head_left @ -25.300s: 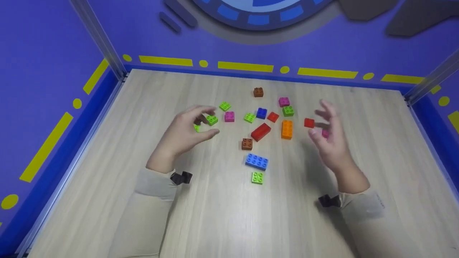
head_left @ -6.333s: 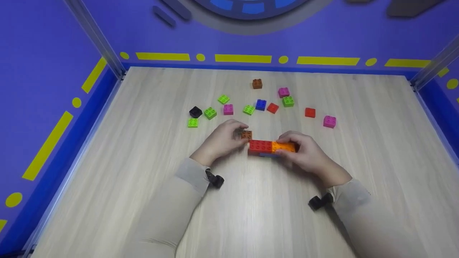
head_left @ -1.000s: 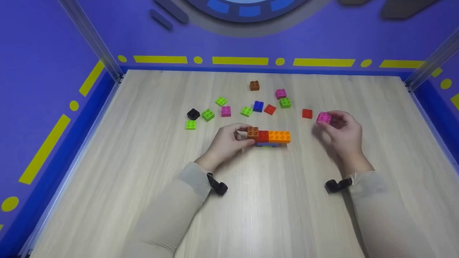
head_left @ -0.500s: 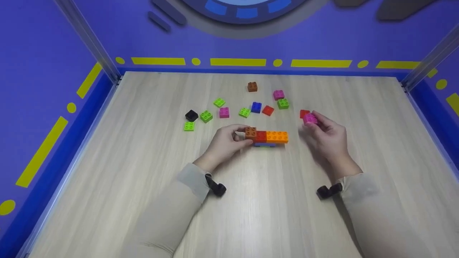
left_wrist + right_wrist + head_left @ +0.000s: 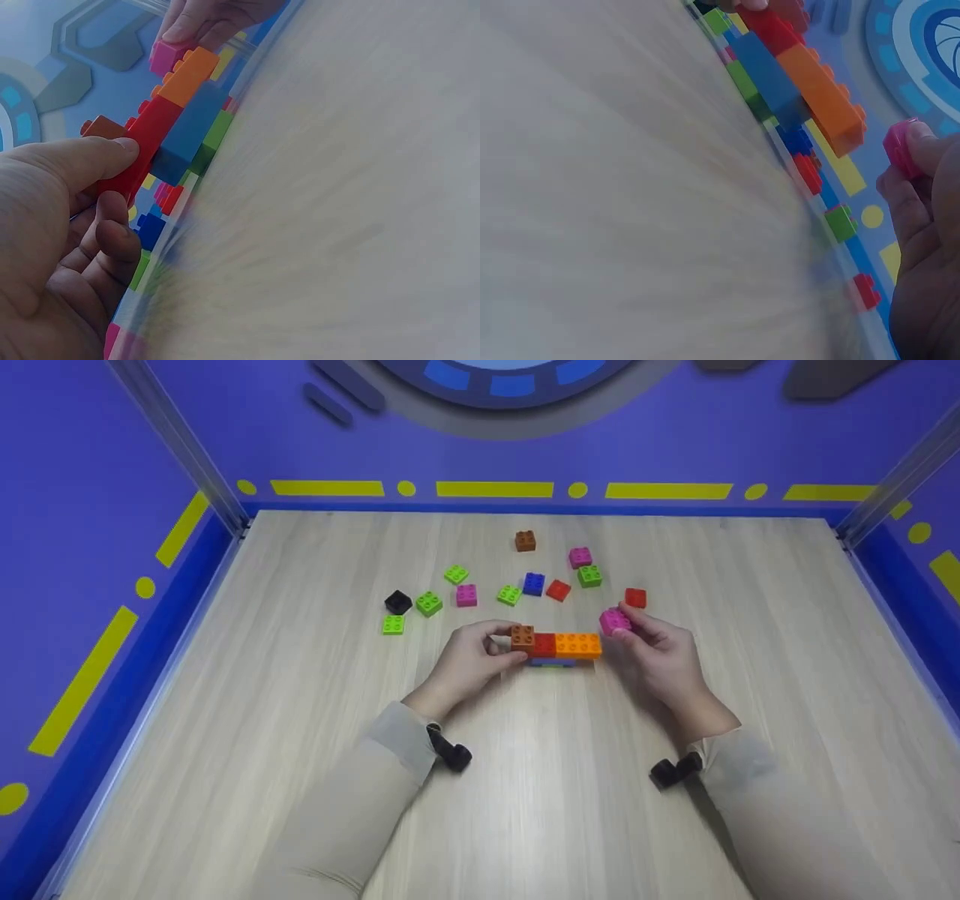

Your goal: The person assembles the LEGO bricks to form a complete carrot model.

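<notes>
In the head view my left hand (image 5: 474, 657) holds the left end of a built piece between thumb and fingers. A brown brick (image 5: 523, 636) sits on top of its long red brick (image 5: 545, 645), and an orange brick (image 5: 578, 645) lies end to end with the red one. Underneath, in the left wrist view, are a blue brick (image 5: 186, 139) and, lowest, a green brick (image 5: 211, 142). To the right, my right hand (image 5: 664, 657) pinches a pink brick (image 5: 615, 622) just beyond the orange end, slightly apart from it in the right wrist view.
Several loose bricks lie behind the hands: a black one (image 5: 398, 602) at left, a dark blue one (image 5: 534, 583) mid-table, a brown one (image 5: 525, 541) farthest back. A flat red brick (image 5: 635, 598) lies behind the right hand. Blue walls (image 5: 315, 450) bound the wooden table (image 5: 495, 810).
Over the last second my right hand has carried the pink brick leftward to the orange end; the left hand stays put. The long bricks, loose 25 s ago, are now joined, with a brown brick on top.
</notes>
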Motion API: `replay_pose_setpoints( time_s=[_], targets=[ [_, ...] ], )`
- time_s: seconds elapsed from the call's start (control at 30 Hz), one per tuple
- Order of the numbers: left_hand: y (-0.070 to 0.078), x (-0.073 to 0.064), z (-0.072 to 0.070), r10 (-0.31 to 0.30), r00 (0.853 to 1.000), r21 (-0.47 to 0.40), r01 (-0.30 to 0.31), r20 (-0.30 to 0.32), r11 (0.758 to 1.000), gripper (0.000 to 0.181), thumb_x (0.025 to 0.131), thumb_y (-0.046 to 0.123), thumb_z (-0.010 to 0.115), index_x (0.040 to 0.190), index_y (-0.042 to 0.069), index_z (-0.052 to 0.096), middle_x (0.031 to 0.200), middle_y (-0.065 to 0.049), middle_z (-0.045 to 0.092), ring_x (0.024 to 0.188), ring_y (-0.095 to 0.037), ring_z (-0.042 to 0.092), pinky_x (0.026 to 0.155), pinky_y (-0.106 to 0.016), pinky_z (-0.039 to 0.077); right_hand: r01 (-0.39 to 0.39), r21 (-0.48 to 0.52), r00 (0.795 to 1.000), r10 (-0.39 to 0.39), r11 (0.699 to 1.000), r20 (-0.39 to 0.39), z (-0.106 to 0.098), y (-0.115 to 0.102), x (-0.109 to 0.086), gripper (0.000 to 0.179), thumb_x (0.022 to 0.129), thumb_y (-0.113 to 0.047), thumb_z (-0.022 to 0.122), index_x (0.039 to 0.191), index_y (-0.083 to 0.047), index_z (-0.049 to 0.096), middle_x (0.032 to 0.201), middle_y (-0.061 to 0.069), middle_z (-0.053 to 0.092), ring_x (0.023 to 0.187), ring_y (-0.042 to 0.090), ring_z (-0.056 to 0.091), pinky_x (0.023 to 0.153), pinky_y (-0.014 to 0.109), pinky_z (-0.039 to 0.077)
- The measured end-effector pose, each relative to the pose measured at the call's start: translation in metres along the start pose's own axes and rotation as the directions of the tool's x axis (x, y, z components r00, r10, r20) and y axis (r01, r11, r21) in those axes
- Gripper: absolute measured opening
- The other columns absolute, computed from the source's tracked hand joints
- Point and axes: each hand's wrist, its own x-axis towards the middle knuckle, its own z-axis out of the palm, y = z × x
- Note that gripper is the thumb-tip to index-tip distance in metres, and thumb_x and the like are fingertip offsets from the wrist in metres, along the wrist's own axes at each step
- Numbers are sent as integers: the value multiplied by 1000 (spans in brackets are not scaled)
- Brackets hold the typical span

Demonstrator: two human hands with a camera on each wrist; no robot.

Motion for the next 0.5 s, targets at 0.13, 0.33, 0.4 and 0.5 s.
replay_pose_setpoints(
  time_s=[0.13,0.33,0.4,0.5],
  targets=[
    [0,0,0,-1,1000,-5,1,-1,1000,49,100,20,89,146,14,76,129,-8,79,78,-10,57,65,-20,47,-13,16,1000,13,1000,8,5,-2,-4,53,104,-16,84,153,-6,69,154,18,73,124,-1,70,109,10,55],
    [0,-1,0,-1,1000,-18,1,3,1000,48,99,20,89,146,15,76,136,-8,79,77,-10,56,65,-20,47,-35,36,999,34,999,40,9,-1,-5,51,102,-21,87,149,-6,73,147,6,79,121,3,74,106,13,58],
    [0,-1,0,0,1000,-19,0,3,1000,49,100,20,89,146,15,76,136,-8,79,77,-10,56,64,-20,46,-41,47,997,38,998,62,10,-1,-5,52,102,-19,86,150,-4,71,150,9,77,123,2,74,106,13,58],
    [0,-1,0,2,1000,-17,-2,3,1000,49,100,20,89,146,15,76,136,-8,79,78,-10,57,65,-19,47,-44,32,995,41,998,90,10,0,-3,55,102,-17,86,153,-3,69,155,16,72,127,-1,70,108,12,56]
  ],
)
